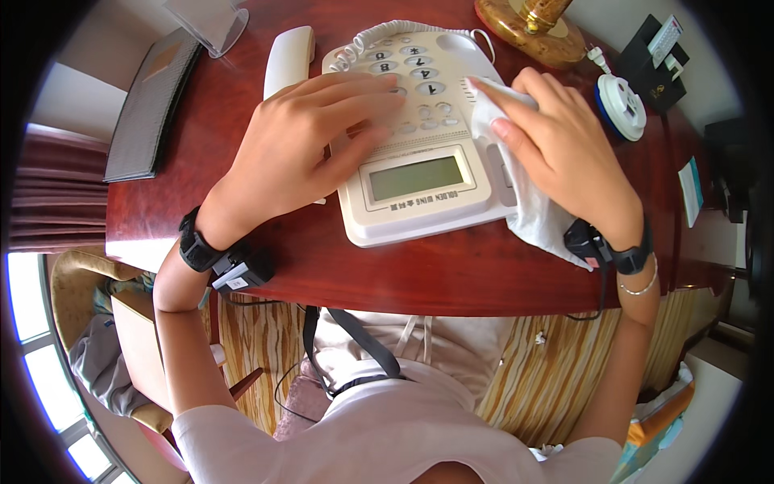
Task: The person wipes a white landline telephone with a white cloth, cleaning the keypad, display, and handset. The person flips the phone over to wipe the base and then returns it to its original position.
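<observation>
A white corded desk telephone [417,209] lies on the red-brown wooden desk [387,278], its small display toward me and its print upside down from here. My left hand [302,133] is spread over the keypad's left side, fingers apart and slightly blurred; whether they touch the keys I cannot tell. Between the fingers and thumb of my right hand [556,139] is a white cloth [532,212], pressed against the telephone's right edge and draping toward the desk front. The handset [289,57] rests off its cradle, left of the base and partly behind my left hand. Its coiled cord [387,30] crosses the telephone's far end.
A grey folder [154,109] and a clear acrylic stand [211,24] are at far left. Behind the telephone stands a marbled lamp base [532,30]. To the right are a round white power socket [623,107] and a black holder [653,66] with a remote control [665,41].
</observation>
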Available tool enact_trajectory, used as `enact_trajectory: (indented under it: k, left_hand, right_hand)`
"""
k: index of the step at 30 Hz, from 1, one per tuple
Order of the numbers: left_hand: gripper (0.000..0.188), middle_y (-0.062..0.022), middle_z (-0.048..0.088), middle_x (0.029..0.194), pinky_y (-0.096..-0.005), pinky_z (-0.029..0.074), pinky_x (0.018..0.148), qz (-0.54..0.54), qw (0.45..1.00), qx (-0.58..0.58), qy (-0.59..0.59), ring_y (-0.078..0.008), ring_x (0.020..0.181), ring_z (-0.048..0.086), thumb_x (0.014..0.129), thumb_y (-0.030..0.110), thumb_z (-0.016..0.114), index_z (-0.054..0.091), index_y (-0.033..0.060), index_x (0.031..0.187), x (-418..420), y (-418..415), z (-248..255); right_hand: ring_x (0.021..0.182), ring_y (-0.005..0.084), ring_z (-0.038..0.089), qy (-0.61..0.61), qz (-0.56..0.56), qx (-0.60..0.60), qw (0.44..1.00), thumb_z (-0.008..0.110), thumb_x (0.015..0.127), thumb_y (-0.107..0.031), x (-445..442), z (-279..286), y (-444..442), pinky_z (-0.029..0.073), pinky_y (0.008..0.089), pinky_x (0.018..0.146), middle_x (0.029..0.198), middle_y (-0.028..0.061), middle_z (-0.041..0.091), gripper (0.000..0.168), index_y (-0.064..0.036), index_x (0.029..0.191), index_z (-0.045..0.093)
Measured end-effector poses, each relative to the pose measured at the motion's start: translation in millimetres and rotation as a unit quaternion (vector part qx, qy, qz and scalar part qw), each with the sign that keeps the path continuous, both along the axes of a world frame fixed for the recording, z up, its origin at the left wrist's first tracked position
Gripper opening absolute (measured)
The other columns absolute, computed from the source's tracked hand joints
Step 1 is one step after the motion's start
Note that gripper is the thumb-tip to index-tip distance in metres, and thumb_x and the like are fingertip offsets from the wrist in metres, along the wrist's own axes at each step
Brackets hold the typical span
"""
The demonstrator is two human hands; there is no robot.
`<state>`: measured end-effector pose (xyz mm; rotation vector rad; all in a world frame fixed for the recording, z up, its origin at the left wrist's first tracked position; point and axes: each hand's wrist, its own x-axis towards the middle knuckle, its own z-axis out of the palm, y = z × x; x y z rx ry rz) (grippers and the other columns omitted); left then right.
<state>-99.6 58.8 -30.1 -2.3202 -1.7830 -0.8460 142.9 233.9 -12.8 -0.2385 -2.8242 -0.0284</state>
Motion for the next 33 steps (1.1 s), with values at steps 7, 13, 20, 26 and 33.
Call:
enact_trajectory:
  k: [7, 13, 20, 26, 33]
  left_hand:
    - [0.038, -0.0142, 0.07, 0.129, -0.0418, 0.059, 0.093, 0.081, 0.994, -0.07, -0.009, -0.0336, 0.115, 0.068, 0.086, -0.007, 0.062, 0.071, 0.004, 0.121, -4.9, -6.2, -0.3]
    - [0.05, -0.0157, 0.068, 0.131, -0.043, 0.056, 0.099, 0.046, 0.998, -0.049, 0.014, -0.0356, 0.12, 0.065, 0.079, -0.015, 0.057, 0.069, 0.0031, 0.124, -7.2, -3.2, 2.2]
    - [0.052, -0.017, 0.067, 0.131, -0.044, 0.055, 0.1, 0.052, 0.997, -0.046, 0.029, -0.0382, 0.122, 0.063, 0.078, -0.014, 0.056, 0.067, 0.0022, 0.126, -5.3, -8.4, -1.3]
    - [0.053, -0.0177, 0.067, 0.132, -0.0443, 0.054, 0.101, 0.034, 0.999, -0.036, 0.0, -0.0386, 0.123, 0.062, 0.077, -0.015, 0.053, 0.066, 0.0003, 0.126, -6.0, -5.9, -2.6]
    - [0.077, -0.017, 0.054, 0.149, -0.0447, 0.047, 0.113, -0.024, 0.991, -0.132, 0.018, -0.036, 0.138, 0.051, 0.07, -0.015, 0.058, 0.059, 0.009, 0.142, -21.9, -9.1, 10.5]
  right_hand:
    - [0.095, 0.0298, 0.054, -0.022, 0.048, -0.015, 0.998, 0.062, 0.094, -0.011, 7.3, 7.8, -27.1, 0.044, 0.0398, 0.087, 0.099, 0.0128, 0.052, 0.042, 0.001, 0.135, 0.06]
    - [0.093, 0.0283, 0.057, -0.003, -0.011, 0.033, 0.999, 0.058, 0.1, -0.019, 2.3, -1.6, 8.8, 0.046, 0.0392, 0.085, 0.093, 0.0118, 0.059, 0.025, 0.002, 0.108, 0.069]
    - [0.096, 0.0291, 0.053, -0.038, -0.013, 0.049, 0.998, 0.062, 0.094, -0.013, 10.1, 18.5, -20.8, 0.043, 0.0403, 0.092, 0.097, 0.0115, 0.054, 0.036, 0.0, 0.127, 0.067]
    - [0.101, 0.0297, 0.05, -0.016, 0.041, -0.041, 0.998, 0.058, 0.099, -0.015, -2.6, -0.8, -6.1, 0.041, 0.0414, 0.095, 0.107, 0.0123, 0.051, 0.044, -0.01, 0.143, 0.06]
    - [0.098, 0.0282, 0.056, 0.02, -0.009, 0.004, 1.0, 0.058, 0.1, -0.019, -9.6, -6.7, 5.0, 0.044, 0.0403, 0.091, 0.099, 0.0101, 0.058, 0.029, 0.001, 0.119, 0.067]
